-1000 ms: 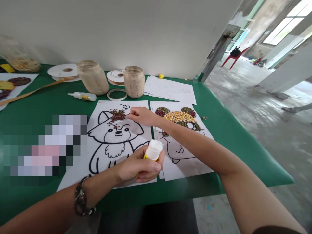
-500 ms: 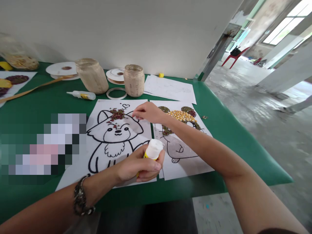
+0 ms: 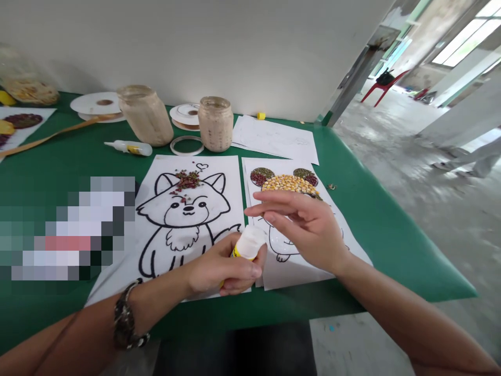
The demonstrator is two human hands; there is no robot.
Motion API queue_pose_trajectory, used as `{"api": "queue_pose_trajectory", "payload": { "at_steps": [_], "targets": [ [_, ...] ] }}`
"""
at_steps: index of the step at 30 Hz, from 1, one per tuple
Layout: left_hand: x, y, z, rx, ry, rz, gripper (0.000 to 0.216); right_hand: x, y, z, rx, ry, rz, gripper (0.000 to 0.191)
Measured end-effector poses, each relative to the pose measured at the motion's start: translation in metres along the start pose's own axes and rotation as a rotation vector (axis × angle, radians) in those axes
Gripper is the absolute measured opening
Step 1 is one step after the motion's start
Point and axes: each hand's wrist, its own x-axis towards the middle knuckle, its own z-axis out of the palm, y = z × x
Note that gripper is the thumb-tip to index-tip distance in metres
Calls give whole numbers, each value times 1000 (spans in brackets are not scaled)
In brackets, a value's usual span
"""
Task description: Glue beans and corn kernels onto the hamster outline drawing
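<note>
The person's left hand [image 3: 225, 269] was wrapped around the white-and-yellow bottle [image 3: 249, 243], thumb [image 3: 245, 268] laid along the near side of the bottle and the other fingers curled about it. The bare left forearm [image 3: 164, 295] slanted up to the bottle from its lower left, a dark bracelet [image 3: 124, 318] circling the wrist. On the bottle's right side, I saw the right hand [image 3: 303, 227] held up, its fingers [image 3: 284, 197] nearly straight and pointing leftward, their tips just above the bottle's top. The right thumb [image 3: 284, 225] sat under those fingers, and the bare right forearm [image 3: 407, 308] angled away from the bottle, down and rightward.
</note>
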Motion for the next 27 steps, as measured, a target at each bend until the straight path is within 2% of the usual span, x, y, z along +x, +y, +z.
{"api": "queue_pose_trajectory", "payload": {
  "at_steps": [5, 12, 18, 27],
  "targets": [
    [0, 0, 2, -2, 54, -21, 26, -5, -5, 2, -208, -26, -186, 37],
    [0, -3, 0, -34, 43, -28, 24, -7, -6, 0, -400, -124, -305, 42],
    [0, 0, 2, -21, 56, -16, 23, -5, -8, -4, -402, -52, -293, 32],
    [-1, 1, 4, -26, 60, -35, 24, -6, -4, -4, -438, -21, -407, 25]
  ]
}}
